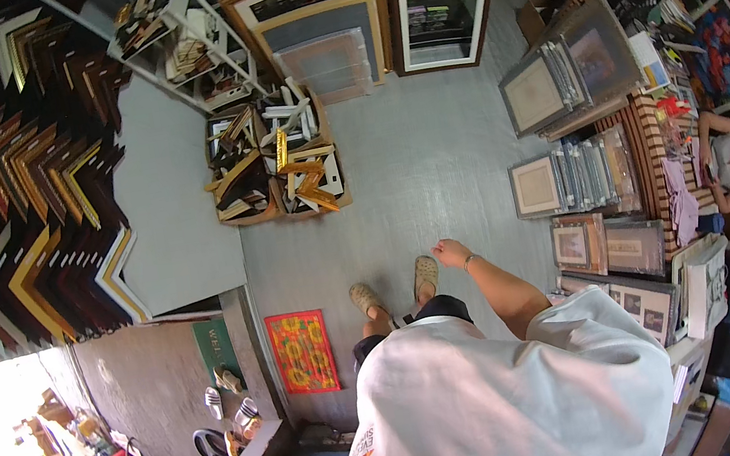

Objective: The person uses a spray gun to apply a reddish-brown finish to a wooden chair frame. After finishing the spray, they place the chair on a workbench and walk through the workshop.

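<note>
The right hand (455,253) hung above the grey floor (381,206), its fingers (442,256) loosely curled, though whether they held anything could not be told; the left hand was out of view, its state unknown. Nearest, just left, was a tan clog (425,270), with wrapped pictures (537,187) right and frame pieces (312,189) far left.
</note>
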Tool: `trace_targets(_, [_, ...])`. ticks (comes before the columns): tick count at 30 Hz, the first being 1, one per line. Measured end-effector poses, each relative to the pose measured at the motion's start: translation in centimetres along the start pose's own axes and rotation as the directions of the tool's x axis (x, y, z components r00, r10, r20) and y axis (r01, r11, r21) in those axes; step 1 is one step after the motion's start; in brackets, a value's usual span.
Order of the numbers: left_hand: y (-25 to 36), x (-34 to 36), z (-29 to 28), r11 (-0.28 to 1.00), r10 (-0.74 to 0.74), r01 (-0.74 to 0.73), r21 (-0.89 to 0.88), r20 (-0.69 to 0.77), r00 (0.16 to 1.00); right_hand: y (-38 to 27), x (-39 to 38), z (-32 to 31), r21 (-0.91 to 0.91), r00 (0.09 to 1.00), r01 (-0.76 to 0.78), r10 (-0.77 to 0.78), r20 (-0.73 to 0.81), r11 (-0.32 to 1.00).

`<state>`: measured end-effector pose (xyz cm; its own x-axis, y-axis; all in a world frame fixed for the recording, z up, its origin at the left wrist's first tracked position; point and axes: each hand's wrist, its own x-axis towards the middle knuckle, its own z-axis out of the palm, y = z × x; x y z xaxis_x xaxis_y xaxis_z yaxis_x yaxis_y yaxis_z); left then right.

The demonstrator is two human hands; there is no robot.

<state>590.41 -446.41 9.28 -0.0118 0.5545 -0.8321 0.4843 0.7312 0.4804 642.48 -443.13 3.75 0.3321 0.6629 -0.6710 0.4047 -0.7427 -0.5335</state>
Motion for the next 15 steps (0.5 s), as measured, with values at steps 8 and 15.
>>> trace_targets(8, [-6.2,1.3,-0.6,0.997,0.013,-0.007,0.082,-0.077,0.997,-1.8,-5.0,4.0,-0.247,0.961,0.016,0.053,0.27,0.969])
trace_targets(15, [-13.5,6.7,-8.8,0.995,0.086,-0.077,0.056,-0.181,0.98,-8.6,-5.2,9.3,-0.324,0.992,-0.039,0.075,0.098,0.945])
